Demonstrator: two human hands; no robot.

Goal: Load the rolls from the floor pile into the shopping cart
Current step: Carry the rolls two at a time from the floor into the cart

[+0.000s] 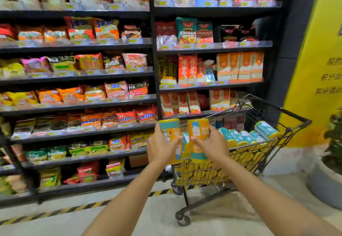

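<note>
The left hand (162, 147) grips a cylindrical roll in orange and teal wrapping (170, 130), fingers curled round its left side and thumb across its front. The right hand (212, 145) grips a second orange and teal roll (199, 130) in the same way, mirrored, with the thumb on the front and fingers wrapped round its right side. Both rolls stand upright and close together, just apart, held out in front at the near left corner of the black wire shopping cart (296, 115). Both bare forearms reach forward from the near edge of the view.

The cart stands to the right on a pale floor, its basket already filled high. A row of teal and yellow rolls (240, 135) lies on its side across the top of the load, and more yellow rolls show through the wire mesh below it.

To the left and behind the cart, tall black shelving (77, 77) carries rows of bright packets of noodles and other packaged foods, with price tags along each shelf edge. A strip of yellow and black hazard tape (74, 208) runs along the floor at the foot of the shelves. On the far right is a yellow wall panel (314, 60) with dark lettering, and in front of it a green plant in a grey pot (323, 185).
</note>
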